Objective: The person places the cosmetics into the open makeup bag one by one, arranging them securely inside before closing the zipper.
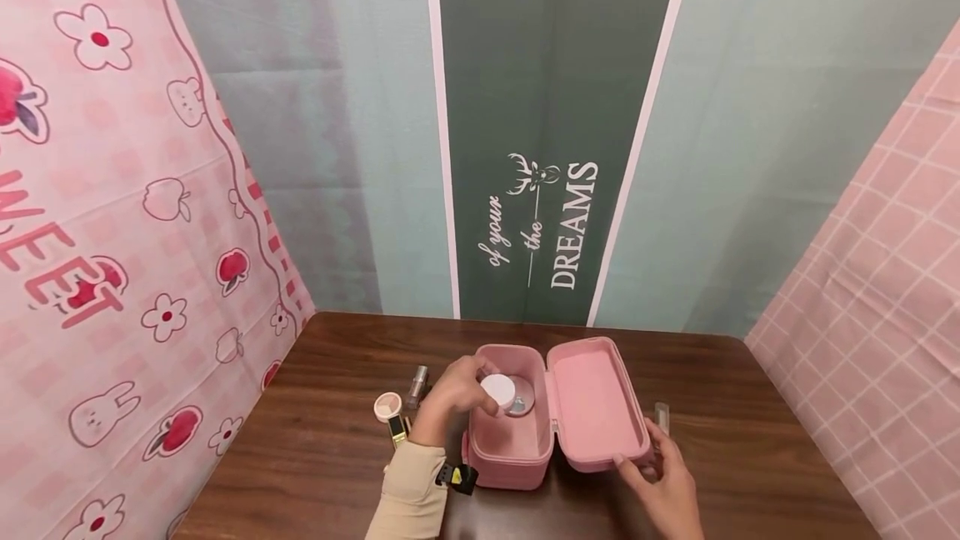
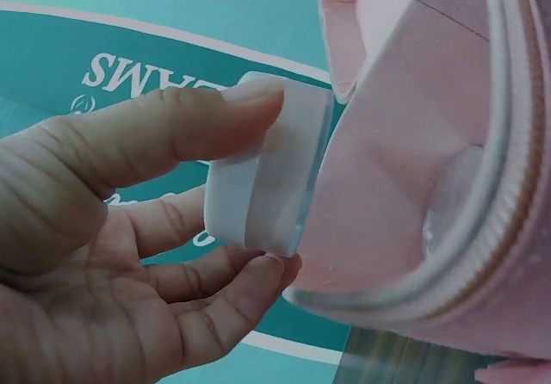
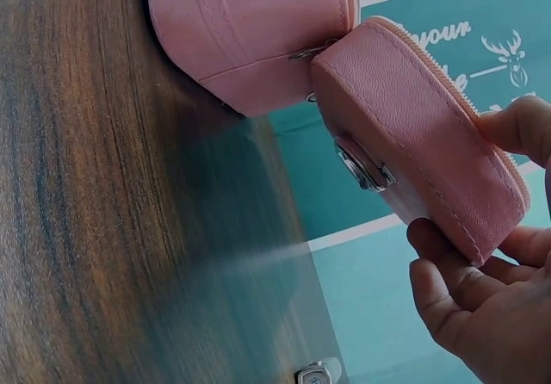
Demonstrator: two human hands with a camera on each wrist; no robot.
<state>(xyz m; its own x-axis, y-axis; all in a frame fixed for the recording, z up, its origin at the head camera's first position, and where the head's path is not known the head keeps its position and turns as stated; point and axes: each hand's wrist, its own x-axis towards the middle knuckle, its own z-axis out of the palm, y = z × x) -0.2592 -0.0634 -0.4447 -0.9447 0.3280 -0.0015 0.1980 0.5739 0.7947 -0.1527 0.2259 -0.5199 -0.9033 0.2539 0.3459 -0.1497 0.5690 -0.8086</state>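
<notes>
Your left grip (image 1: 461, 386) has a white jar (image 1: 498, 391) pinched between thumb and fingers, at the mouth of the open pink case (image 1: 512, 473). Your right grip (image 1: 663, 477) clasps the lid (image 1: 600, 398) at its four o'clock corner, thumb on the rim, fingers beneath. Seen from your head, the lid hangs open at the case's three o'clock; a round tin (image 1: 527, 391) lies inside the case. On the bench (image 1: 315, 440), you have a palette (image 1: 387, 407) at nine o'clock from the case, a tube (image 1: 417, 386) nearer ten, and a clear bottle (image 1: 662, 417) at three, beyond the lid.
</notes>
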